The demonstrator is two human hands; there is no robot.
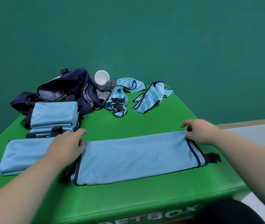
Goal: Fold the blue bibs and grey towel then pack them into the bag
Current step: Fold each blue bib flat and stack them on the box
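- The bib (136, 159) lies on the near part of the green padded box (144, 123). It is folded into a long flat band of light blue, fine-weave cloth with dark piping at both ends.
- A black tab (213, 157) sticks out at its right end.
- The right hand (199, 133) pinches the bib's far right corner with curled fingers.
- The left hand (67, 146) grips the far edge near the left end. Its fingertips curl over the cloth, and the thumb is hidden.
- A folded bib (23, 156) lies flat to the left, partly under the left forearm.
- Behind it sits a stack (54, 115) of folded bibs, smooth and rectangular.
- The bag (60, 91) is dark navy, limp and gaping. The stack covers its front, and its inside is too dark to make out.
- The grey towel (103, 92) lies crumpled against the bag, with a white round cup (102, 77) on top of it.
- A loose bib (117, 96) and a second loose bib (151, 96) lie rumpled at the back.
- The lettering on the box front is cut off.
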